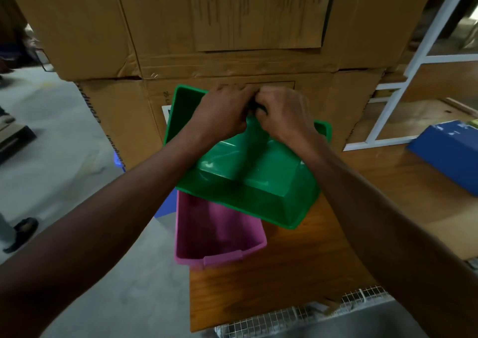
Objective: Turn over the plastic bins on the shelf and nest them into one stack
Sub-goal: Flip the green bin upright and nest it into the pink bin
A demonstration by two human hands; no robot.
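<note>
Nearest the camera, a wire mesh edge [362,297] fronts a wooden shelf top [297,255], w/ both bare forearms reaching fwd over it. On the wood sits a pink bin [207,231], open side up, its long axis running away from the person, near end w/ a lip handle toward the viewer. Above & just behind it, a green bin [248,174] is held in the air, tilted, its base facing the camera & its open mouth turned toward the boxes; its lower rim overlaps the pink bin's far end, though contact between them can't be told. The left hand [219,112] & right hand [282,112] are closed tight together at the green bin's upper far rim, knuckles nearly touching, both clamped on that edge. A blue bin [165,205] shows only as a sliver to the left, behind the pink one. Judged from this: the pink bin lies below & toward the person from the hands, roughly centred between the arms, so the green one likely needs tipping open-side-up & lining up lengthways w/ the pink before it can drop in. Beyond stand stacked cardboard boxes [207,27]; a blue box [445,146] lies far right
</note>
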